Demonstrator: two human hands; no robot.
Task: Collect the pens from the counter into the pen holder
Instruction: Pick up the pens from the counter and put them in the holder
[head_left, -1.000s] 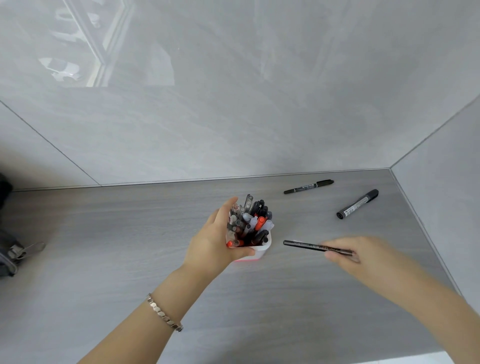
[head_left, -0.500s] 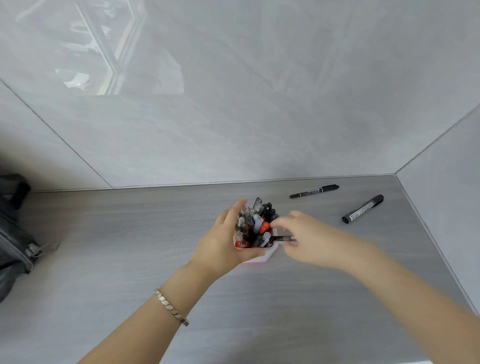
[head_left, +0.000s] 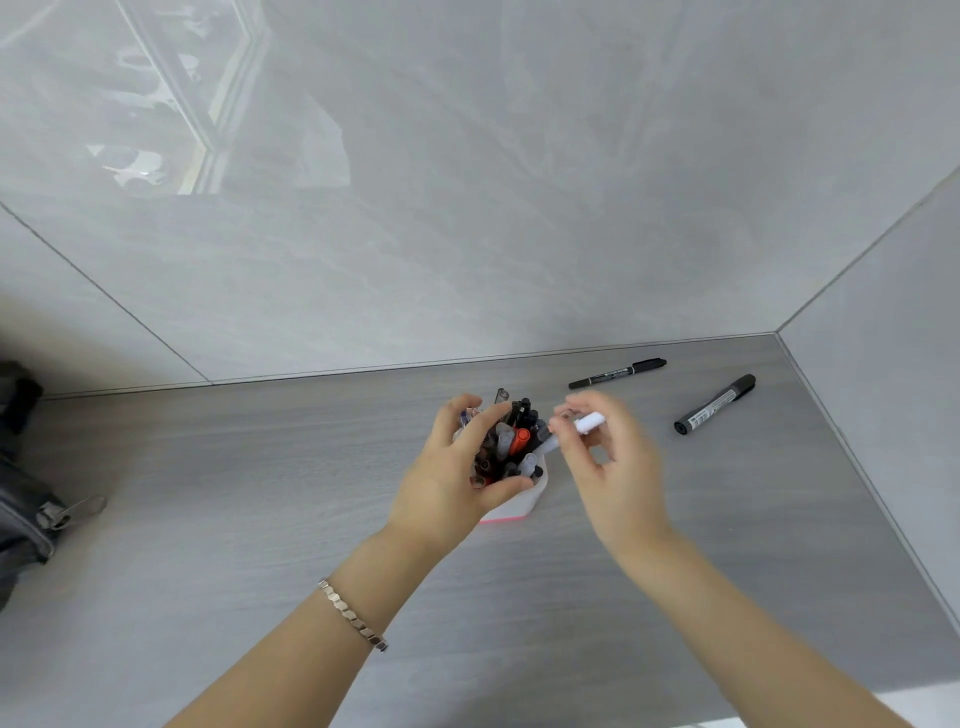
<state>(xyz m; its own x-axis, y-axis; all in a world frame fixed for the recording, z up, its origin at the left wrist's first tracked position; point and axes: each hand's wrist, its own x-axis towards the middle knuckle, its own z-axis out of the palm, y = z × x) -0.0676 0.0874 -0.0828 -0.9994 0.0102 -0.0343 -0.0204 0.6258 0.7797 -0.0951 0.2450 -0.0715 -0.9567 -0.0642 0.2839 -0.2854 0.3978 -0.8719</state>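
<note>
A white pen holder (head_left: 514, 505) with a pink base stands mid-counter, packed with several black, grey and red pens (head_left: 511, 439). My left hand (head_left: 447, 483) is wrapped around the holder from the left. My right hand (head_left: 618, 478) is just right of the holder's mouth. Its thumb and forefinger pinch a pale-capped pen (head_left: 589, 422) that leans out of the holder to the right, and its other fingers are spread. A thin black marker (head_left: 618, 372) lies near the back wall. A thick black marker (head_left: 714, 405) lies to its right.
The grey wood-grain counter (head_left: 234, 519) ends at a tiled back wall and a side wall (head_left: 883, 415) on the right. A dark bag with a metal zipper pull (head_left: 31, 514) sits at the left edge.
My right hand carried a thin black pen leftward to the holder, and that pen is no longer in its fingers. The hand now sits at the pale-capped pen. My left hand stayed on the holder.
</note>
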